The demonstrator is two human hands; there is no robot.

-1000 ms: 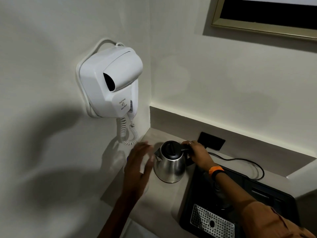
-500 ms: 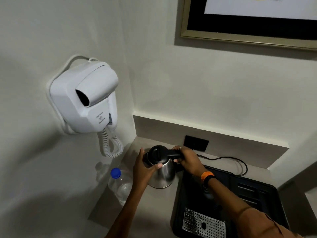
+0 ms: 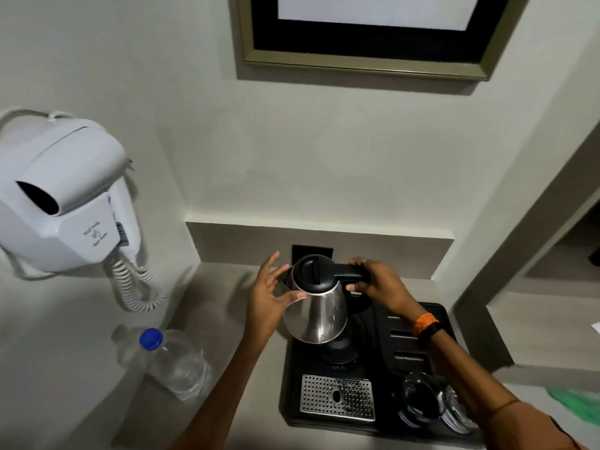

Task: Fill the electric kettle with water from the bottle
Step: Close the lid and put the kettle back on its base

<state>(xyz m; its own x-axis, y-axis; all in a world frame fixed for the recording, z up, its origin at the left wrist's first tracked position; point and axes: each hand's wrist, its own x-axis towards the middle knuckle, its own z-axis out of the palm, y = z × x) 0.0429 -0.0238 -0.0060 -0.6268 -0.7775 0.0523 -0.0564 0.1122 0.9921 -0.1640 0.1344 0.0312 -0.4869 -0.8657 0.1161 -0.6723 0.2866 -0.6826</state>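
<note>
Two hands on steel electric kettle (image 3: 316, 311), lid shut, tilted above black tray (image 3: 383, 414): right hand (image 3: 378, 287) gripped handle, left hand (image 3: 269, 298) open against its side. Capped water bottle (image 3: 172, 362) stood left on counter (image 3: 227, 277).

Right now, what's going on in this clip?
A person holds a steel electric kettle over its round base on a black tray. The right hand grips the black handle; the left hand steadies the kettle's side near the spout. The lid is shut. The water bottle, blue cap on, stands untouched on the counter to the left, so no pouring yet.
</note>
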